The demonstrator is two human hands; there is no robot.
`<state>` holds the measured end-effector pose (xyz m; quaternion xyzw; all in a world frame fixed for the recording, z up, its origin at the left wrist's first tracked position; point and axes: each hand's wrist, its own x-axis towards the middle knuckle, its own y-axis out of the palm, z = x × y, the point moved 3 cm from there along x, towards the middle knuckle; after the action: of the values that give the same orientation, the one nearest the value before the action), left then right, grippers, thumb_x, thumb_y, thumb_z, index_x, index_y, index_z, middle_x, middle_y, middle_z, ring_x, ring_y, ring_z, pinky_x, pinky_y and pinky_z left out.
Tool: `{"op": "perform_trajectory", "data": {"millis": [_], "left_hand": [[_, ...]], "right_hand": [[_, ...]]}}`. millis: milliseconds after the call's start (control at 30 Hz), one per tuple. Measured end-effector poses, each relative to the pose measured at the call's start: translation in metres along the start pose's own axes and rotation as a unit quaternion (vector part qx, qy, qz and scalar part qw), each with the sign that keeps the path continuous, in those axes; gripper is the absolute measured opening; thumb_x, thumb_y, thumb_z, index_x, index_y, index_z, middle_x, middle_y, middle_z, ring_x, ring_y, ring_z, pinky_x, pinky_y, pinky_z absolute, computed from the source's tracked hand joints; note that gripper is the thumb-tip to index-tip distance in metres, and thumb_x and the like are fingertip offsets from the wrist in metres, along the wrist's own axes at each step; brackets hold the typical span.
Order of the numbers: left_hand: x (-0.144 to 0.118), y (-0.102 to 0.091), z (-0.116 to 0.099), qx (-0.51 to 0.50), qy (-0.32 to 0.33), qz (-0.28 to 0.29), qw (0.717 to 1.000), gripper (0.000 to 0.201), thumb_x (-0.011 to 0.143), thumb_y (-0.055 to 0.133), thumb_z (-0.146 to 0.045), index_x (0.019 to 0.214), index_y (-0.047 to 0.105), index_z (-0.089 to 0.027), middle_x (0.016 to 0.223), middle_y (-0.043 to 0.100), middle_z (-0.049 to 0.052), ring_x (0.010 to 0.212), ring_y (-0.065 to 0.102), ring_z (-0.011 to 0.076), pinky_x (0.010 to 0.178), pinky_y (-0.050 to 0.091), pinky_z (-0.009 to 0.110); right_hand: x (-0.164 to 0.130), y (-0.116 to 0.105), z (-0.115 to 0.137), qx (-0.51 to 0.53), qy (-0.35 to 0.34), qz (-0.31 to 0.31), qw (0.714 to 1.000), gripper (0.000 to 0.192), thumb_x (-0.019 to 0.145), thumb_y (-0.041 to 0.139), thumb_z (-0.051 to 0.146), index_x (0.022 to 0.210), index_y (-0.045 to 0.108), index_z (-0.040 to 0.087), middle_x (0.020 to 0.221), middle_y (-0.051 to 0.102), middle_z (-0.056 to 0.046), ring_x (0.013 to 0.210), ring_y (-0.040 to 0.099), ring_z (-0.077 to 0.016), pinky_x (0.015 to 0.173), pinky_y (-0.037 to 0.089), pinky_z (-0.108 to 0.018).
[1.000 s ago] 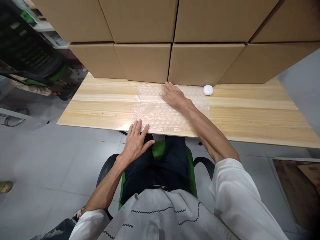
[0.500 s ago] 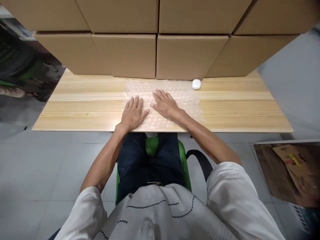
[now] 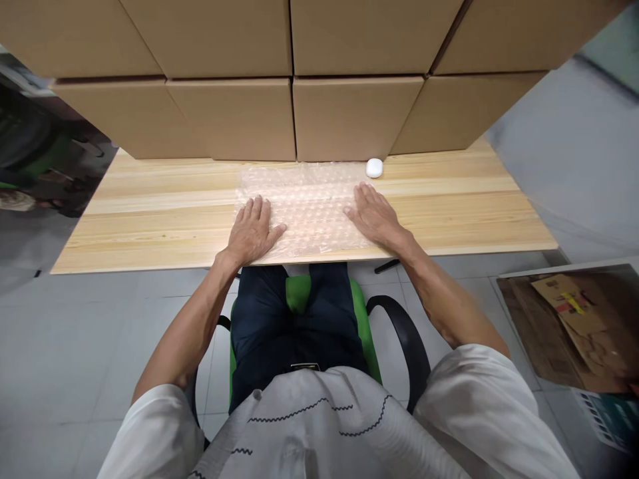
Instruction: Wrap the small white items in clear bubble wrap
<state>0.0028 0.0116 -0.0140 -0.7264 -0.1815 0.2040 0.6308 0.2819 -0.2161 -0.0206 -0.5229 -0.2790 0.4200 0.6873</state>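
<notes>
- Wooden table [image 3: 449, 213] fronted by stacked cardboard boxes [image 3: 239, 113]; a small white case [image 3: 374, 167] sits beside the bubble wrap [image 3: 309, 206].
- Left hand [image 3: 253, 231] and right hand [image 3: 374, 214], flat and open, gripping nothing, have spread apart since half a second ago, smoothing the sheet.

Head-worn view, steeply down over table [image 3: 150, 226].

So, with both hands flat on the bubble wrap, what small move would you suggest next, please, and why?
Probably reach the right hand to the small white object: the bubble wrap lies flat under both palms, left hand at its left edge, and the object sits just off its far right corner.
</notes>
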Motion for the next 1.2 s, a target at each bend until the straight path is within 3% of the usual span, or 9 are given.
{"op": "perform_trajectory", "data": {"millis": [433, 800, 1200], "left_hand": [[-0.003, 0.005, 0.01, 0.013, -0.028, -0.019, 0.999, 0.11, 0.117, 0.031, -0.075, 0.183, 0.03, 0.013, 0.195, 0.022, 0.038, 0.188, 0.02, 0.0481, 0.153, 0.015, 0.061], [-0.005, 0.007, 0.015, -0.006, -0.03, -0.027, 0.999, 0.119, 0.114, 0.021, -0.086, 0.184, 0.029, 0.01, 0.196, 0.022, 0.038, 0.188, 0.02, 0.0472, 0.152, 0.016, 0.062], [-0.011, 0.008, 0.023, -0.011, -0.038, -0.038, 0.999, 0.115, 0.115, 0.025, -0.082, 0.184, 0.03, 0.011, 0.195, 0.023, 0.039, 0.188, 0.021, 0.0474, 0.152, 0.018, 0.063]], "right_hand": [[-0.021, 0.003, -0.006, -0.02, 0.057, -0.006, 0.998, 0.095, 0.119, 0.029, 0.061, 0.189, 0.026, -0.002, 0.2, 0.019, -0.026, 0.189, 0.018, -0.0412, 0.153, 0.018, -0.061], [-0.023, 0.005, -0.01, -0.03, 0.06, -0.014, 0.998, 0.095, 0.118, 0.028, 0.06, 0.187, 0.028, -0.005, 0.199, 0.021, -0.03, 0.188, 0.019, -0.044, 0.153, 0.014, -0.064], [-0.029, 0.001, -0.014, -0.037, 0.076, -0.014, 0.996, 0.097, 0.118, 0.027, 0.06, 0.187, 0.027, -0.007, 0.199, 0.02, -0.03, 0.188, 0.019, -0.0423, 0.153, 0.012, -0.063]]}}
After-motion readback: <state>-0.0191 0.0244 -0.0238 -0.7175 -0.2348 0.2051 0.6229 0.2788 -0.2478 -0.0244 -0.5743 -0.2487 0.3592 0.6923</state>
